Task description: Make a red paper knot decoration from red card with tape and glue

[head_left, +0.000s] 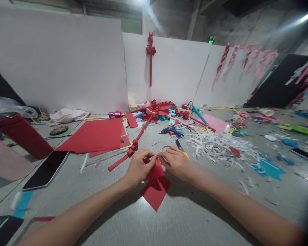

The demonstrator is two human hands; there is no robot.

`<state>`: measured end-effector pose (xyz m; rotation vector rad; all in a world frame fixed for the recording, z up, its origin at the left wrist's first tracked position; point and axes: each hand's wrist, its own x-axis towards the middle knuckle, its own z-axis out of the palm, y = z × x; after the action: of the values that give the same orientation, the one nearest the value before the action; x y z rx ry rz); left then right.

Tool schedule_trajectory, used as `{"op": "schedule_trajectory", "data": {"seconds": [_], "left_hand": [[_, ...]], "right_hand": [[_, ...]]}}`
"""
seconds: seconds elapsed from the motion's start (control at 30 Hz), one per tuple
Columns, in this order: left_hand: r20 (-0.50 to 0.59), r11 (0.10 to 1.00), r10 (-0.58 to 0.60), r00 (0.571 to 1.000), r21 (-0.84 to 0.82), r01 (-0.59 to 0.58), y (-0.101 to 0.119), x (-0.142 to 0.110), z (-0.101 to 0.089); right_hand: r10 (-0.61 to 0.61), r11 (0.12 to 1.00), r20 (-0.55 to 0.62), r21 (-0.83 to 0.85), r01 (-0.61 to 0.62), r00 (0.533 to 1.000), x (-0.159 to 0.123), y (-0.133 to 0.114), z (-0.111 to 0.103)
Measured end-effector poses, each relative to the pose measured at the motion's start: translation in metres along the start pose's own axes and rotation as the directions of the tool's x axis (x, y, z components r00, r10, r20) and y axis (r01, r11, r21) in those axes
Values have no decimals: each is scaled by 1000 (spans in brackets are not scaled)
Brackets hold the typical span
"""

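Note:
Both my hands meet over the middle of the table, pinching at the top of a small piece of red paper (156, 169). My left hand (141, 166) grips its upper left edge between thumb and fingers. At the top corner, the fingertips of my right hand (176, 162) are closed; a tiny pale bit shows there. Below lies a second red paper square (157, 193), turned corner-down on the table. A folded red paper strip with a knot (132, 149) rests just beyond my left hand. Past my right hand are a tape roll (166, 148) and a cutter knife (179, 146).
Red sheets (97, 135), a phone (47, 171) and a red flask (23, 133) lie to the left. A blue glue gun (171, 131) sits ahead, before heaped paper scraps. White paper shreds (220, 143) spread to the right. Red paper decorations (151, 51) hang on the white boards.

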<state>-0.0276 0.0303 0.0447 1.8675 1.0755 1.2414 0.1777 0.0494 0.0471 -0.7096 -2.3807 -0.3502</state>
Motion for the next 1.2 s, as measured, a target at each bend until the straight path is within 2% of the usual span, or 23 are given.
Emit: {"op": "schedule_trajectory", "data": {"seconds": [0.07,0.17,0.23,0.33,0.4,0.5,0.63,0.7,0.77,0.87,0.97,1.07,1.2], "left_hand": [[47,1000,17,999,-18,-17,2,-5,4],[154,997,66,986,-57,-58,4,-15,13],[189,994,56,980,-100,-37,5,-19,17],[187,961,-72,980,-249,118,2,-17,17],[178,891,-176,968,-389,234,-3,-12,15],[175,718,-285,942,-612,331,-12,-6,11],[189,441,-292,937,-843,307,-26,1,8],[179,362,-292,939,-889,282,-32,4,6],[164,320,-310,936,-909,266,-35,6,4],[166,317,-335,927,-907,277,-36,7,2],[214,357,-335,918,-872,334,-36,5,2],[238,412,-315,919,-838,358,-35,2,4],[326,436,-254,911,-802,409,-34,0,5]], "right_hand": [[72,997,-43,-3,-73,996,1,8,-2],[225,974,-119,14,-225,967,2,25,-7],[291,957,-86,12,-291,953,2,35,-8],[359,933,47,-5,-359,932,-3,41,0],[389,921,145,-20,-390,910,-8,42,9],[415,909,245,-91,-406,876,-16,40,21],[335,941,333,-162,-297,881,-18,31,27],[279,960,371,-142,-243,886,-15,23,26],[247,969,369,-111,-221,896,-12,14,23],[282,959,246,-80,-270,927,-9,1,18],[365,924,118,75,-375,923,-10,-8,18],[386,860,143,302,-411,911,-12,-13,22],[399,778,157,464,-424,904,-13,-14,29]]}}
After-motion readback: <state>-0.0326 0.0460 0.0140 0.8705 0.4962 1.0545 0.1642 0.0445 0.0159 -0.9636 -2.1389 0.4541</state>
